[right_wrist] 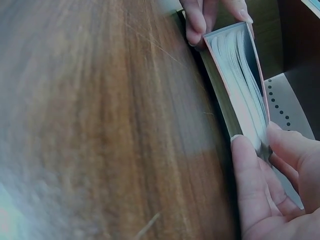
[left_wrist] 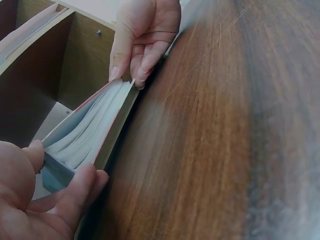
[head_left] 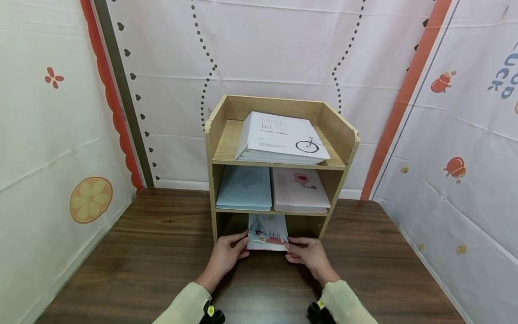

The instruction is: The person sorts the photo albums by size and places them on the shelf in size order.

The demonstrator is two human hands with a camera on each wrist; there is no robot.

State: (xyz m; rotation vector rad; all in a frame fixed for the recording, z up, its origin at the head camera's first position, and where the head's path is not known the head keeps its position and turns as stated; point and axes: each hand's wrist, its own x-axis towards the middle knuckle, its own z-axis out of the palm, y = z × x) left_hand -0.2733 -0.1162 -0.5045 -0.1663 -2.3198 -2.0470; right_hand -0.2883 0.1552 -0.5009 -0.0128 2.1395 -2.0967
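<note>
A small thick book [head_left: 267, 231] with an illustrated cover lies in the bottom compartment of a wooden shelf [head_left: 279, 164], its near edge at the front. My left hand [head_left: 228, 252] pinches the book's left end between thumb and fingers, and my right hand [head_left: 306, 254] pinches its right end. From the left wrist, the book's page edges [left_wrist: 95, 125] show between its covers, with the left hand [left_wrist: 45, 195] at the near corner. In the right wrist view the right hand [right_wrist: 275, 180] grips the other corner, thumb on the upper cover and fingers below.
On the top shelf lies a white book stack [head_left: 283, 139] with a bicycle picture. Blue booklets [head_left: 244, 186] and pink booklets [head_left: 300, 189] lie side by side on the middle shelf. A brown wooden table [head_left: 162, 252] carries the shelf; printed cloth [head_left: 275, 54] hangs behind.
</note>
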